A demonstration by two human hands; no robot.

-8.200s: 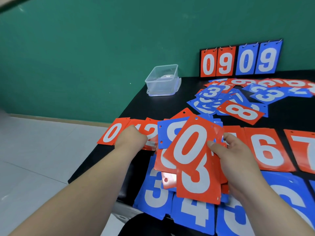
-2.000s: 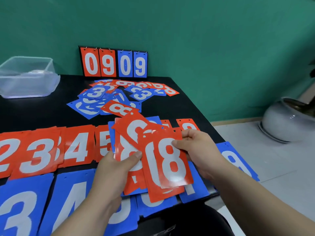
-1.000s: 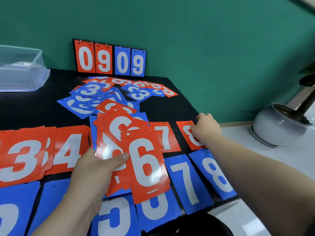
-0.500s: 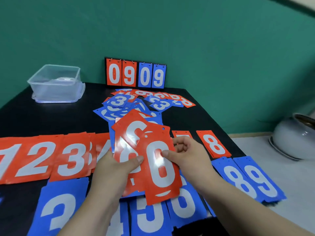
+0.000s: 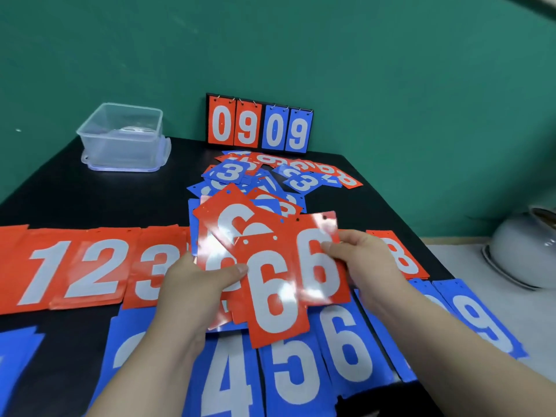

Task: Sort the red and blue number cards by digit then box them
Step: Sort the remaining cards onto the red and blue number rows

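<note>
Near edge: row of blue plastic number cards [image 5: 288,371]; above it your left hand [image 5: 195,284] grips fan of red number cards [image 5: 270,296], thumb on top 6; your right hand [image 5: 361,266] pinches single red 6 card [image 5: 313,275]; slide it off flat, lay it left of red 8 pile [image 5: 403,260], spot hidden behind fan; clear plastic box [image 5: 120,139] far left. Half second ago one 6 showed; now two, one drawn right.

On the bench [image 5: 90,200], a plastic container [image 5: 123,139] sits back left, a flip scoreboard [image 5: 260,124] stands back centre, and a loose pile of cards [image 5: 270,179] lies just before it. Nearer, the far row [image 5: 90,266] lies behind the near row [image 5: 301,380], with a fan of cards [image 5: 270,284] held above their middle. A pot [image 5: 526,251] stands on the floor [image 5: 451,260] at right.
</note>
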